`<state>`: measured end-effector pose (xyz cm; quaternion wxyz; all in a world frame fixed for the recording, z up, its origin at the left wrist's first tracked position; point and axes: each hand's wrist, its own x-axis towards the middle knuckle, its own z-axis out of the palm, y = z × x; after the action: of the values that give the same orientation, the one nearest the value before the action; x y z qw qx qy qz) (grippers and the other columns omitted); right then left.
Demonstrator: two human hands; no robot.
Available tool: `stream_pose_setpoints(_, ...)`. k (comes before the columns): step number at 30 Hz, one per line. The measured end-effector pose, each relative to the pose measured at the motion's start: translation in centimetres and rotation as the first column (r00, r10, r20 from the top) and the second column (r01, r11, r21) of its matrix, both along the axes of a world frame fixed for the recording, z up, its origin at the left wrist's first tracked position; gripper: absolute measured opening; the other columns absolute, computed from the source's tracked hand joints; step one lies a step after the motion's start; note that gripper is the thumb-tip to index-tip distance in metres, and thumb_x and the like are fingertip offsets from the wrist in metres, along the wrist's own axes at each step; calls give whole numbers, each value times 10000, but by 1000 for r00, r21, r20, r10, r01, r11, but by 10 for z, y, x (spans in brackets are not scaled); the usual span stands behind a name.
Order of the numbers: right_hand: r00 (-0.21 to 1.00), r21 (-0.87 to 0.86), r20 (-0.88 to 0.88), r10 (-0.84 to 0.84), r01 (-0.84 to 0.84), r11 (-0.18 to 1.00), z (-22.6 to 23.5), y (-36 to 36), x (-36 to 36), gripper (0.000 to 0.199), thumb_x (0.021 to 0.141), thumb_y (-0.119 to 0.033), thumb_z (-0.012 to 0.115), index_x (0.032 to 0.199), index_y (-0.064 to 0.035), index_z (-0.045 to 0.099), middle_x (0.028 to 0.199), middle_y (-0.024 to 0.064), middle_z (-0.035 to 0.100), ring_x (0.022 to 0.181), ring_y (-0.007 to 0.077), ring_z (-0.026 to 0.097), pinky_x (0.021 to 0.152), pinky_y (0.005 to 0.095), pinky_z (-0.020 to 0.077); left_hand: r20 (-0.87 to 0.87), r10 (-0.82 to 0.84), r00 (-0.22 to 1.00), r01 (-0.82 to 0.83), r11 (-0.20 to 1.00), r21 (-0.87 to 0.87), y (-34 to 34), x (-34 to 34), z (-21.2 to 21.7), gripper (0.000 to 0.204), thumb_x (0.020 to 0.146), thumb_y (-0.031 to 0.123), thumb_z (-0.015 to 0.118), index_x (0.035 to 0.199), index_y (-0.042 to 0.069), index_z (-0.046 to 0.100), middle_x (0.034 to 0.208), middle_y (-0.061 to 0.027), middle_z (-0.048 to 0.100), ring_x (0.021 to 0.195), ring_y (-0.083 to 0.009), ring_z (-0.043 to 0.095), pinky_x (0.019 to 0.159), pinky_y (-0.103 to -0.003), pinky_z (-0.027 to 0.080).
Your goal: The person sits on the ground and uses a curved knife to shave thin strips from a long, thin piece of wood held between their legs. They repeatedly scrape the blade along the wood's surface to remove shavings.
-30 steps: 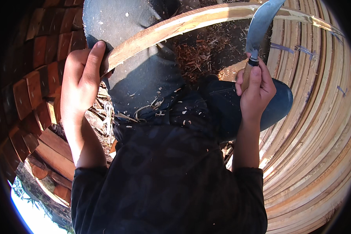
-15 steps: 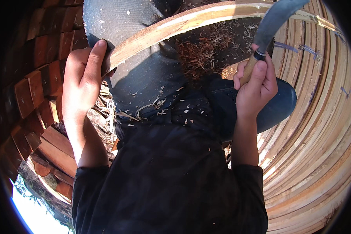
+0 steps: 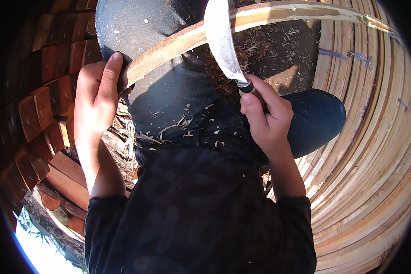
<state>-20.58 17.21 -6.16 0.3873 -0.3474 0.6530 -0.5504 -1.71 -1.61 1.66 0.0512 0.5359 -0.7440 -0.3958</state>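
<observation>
My left hand (image 3: 97,91) is closed round the near left end of a long wooden strip (image 3: 169,49). The strip lies across my left thigh and reaches away to the far right, looking bowed in this view. In my right hand (image 3: 268,112) is the handle of a billhook (image 3: 221,41), a broad blade with a curved edge. Its blade points up and away and crosses the strip near the middle; whether it touches the wood I cannot tell. Pale shavings (image 3: 180,125) lie on my trousers below the strip.
Many long pale wooden strips (image 3: 351,150) are stacked along my right side, some with purple ties (image 3: 333,54). On the left rise stacked reddish wooden blocks (image 3: 42,109). Wood chips (image 3: 255,48) litter the ground between my legs. My bent right knee (image 3: 317,118) sits beside the stack.
My right hand has moved left and slightly down, bringing the billhook from the strip's far right part toward its middle. My left hand keeps its hold, dipping slightly with the strip's end.
</observation>
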Motion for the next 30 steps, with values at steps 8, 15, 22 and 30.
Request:
stream_pose_setpoints(8,998,-64,39,-58,61,996,-13,3,6,260,928,-89,529,1144,55,556,675,26,552,509,54,459,460,178,362,-58,187,981,-175,970,167,2,-5,-1,396,958,232,483,664,-17,575,545,-47,541,487,-78,459,486,-244,367)
stream_pose_setpoints(15,984,-61,87,-157,162,985,-9,-12,-21,359,1001,-228,384,1209,45,488,650,72,501,490,68,428,406,178,342,44,69,997,-80,934,348,-13,-10,17,336,966,228,435,797,-20,586,594,-57,582,486,-89,451,508,-240,387)
stream_pose_setpoints(22,892,-94,273,-359,397,913,-2,-12,-43,348,978,-182,442,1227,58,485,688,62,513,483,63,431,408,177,335,53,28,998,-45,936,349,-16,-9,16,304,966,222,439,861,-23,584,617,-61,600,507,-95,477,531,-239,401)
stream_pose_setpoints(30,952,-127,232,-200,234,964,2,-18,-41,357,963,-191,485,1210,65,508,606,35,481,478,65,430,424,188,333,37,22,999,-33,942,335,-17,-4,13,298,964,211,440,860,-32,578,636,-70,610,511,-103,489,534,-247,409)
